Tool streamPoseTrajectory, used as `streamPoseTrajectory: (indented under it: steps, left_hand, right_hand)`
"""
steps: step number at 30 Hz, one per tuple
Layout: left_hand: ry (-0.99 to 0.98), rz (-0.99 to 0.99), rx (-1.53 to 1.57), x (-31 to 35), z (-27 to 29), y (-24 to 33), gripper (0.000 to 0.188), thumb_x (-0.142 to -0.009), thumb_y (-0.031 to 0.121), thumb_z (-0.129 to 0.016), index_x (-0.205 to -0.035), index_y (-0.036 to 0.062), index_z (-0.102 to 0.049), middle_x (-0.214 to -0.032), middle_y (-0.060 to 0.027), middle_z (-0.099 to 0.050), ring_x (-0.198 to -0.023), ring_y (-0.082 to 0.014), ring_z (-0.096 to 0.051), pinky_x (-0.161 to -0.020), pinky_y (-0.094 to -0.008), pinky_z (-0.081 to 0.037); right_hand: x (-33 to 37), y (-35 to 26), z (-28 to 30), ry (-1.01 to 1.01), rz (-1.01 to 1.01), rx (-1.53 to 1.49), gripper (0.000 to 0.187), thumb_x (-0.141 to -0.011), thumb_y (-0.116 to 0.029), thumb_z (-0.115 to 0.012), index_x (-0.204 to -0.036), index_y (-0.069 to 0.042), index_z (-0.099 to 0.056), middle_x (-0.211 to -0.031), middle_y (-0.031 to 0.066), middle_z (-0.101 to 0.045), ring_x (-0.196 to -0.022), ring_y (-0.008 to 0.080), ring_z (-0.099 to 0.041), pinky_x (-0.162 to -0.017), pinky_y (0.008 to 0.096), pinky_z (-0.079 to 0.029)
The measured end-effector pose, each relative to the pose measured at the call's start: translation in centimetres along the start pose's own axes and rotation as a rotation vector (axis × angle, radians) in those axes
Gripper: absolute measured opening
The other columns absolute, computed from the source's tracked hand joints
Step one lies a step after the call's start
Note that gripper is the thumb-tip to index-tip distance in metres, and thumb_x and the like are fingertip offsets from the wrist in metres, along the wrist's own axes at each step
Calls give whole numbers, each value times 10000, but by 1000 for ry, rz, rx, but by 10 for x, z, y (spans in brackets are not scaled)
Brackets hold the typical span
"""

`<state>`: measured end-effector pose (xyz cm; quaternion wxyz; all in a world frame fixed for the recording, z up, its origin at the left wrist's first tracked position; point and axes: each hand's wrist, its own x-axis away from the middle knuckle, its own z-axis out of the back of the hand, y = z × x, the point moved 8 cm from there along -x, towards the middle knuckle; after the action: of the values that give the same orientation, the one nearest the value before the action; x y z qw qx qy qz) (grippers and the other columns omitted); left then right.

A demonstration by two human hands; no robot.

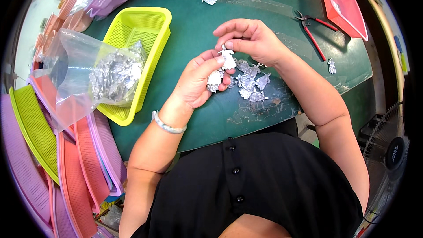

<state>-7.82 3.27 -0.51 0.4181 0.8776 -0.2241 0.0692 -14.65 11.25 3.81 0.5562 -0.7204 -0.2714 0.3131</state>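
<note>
while the left hand [198, 77] is half closed around a few silver pieces [214, 79], its thumb pressing on the top one [228, 60], the right hand [253, 39] pinches that piece's upper end between thumb and forefinger, its other fingers loosely bent. both hands are above the green table [189, 125], just beside a pile [248, 81] of similar pieces. leftward, a bag [115, 77] of more lies partly in a lime basket [155, 64]; pliers [313, 42] lie to the right.

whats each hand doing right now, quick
Left hand: closed, holding silver metal pieces.
Right hand: closed, pinching the top end of the upper silver piece.
</note>
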Motion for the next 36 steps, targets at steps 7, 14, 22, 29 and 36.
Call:
streamPoseTrajectory:
  steps: [7,14,22,29,36]
  left_hand:
    - [-55,6,62,-1,0,-1,310,-901,336,-461,-919,34,-526,-837,-110,-562,-677,-175,-554,-511,-243,-459]
    - [-165,-32,192,-3,4,3,309,-900,331,-458,-812,39,-509,-877,-129,-517,-792,-205,-524,-553,-273,-463]
    - [-22,-28,79,-4,12,5,174,-847,101,-491,-990,8,-525,-896,-115,-524,-771,-194,-525,-555,-270,-453]
    - [53,-53,5,-3,18,11,233,-869,175,-515,-1020,-2,-529,-785,-68,-545,-658,-150,-529,-499,-241,-436]
    - [112,35,-124,-1,11,4,295,-885,186,-499,-1097,-18,-521,-752,-73,-578,-578,-130,-530,-459,-220,-424]
  right_hand:
    - [0,-6,-1,-21,45,205,279,-821,20,-544,-1100,14,-534,-884,76,-634,-818,98,-578,-773,240,-460]
    - [16,-18,30,-277,-230,953,363,-689,-53,-658,-1019,14,-523,-648,54,-570,-592,122,-540,-536,276,-408]
    - [27,-9,27,-322,-160,1279,361,-643,-17,-615,-982,-24,-491,-612,77,-538,-605,264,-551,-541,363,-404]
    - [12,-24,22,-214,85,1110,317,-685,40,-549,-988,-27,-489,-663,69,-521,-600,231,-528,-558,319,-418]
    - [15,-38,-8,-198,265,922,383,-689,63,-559,-1056,-41,-524,-716,43,-513,-659,184,-512,-614,287,-436]
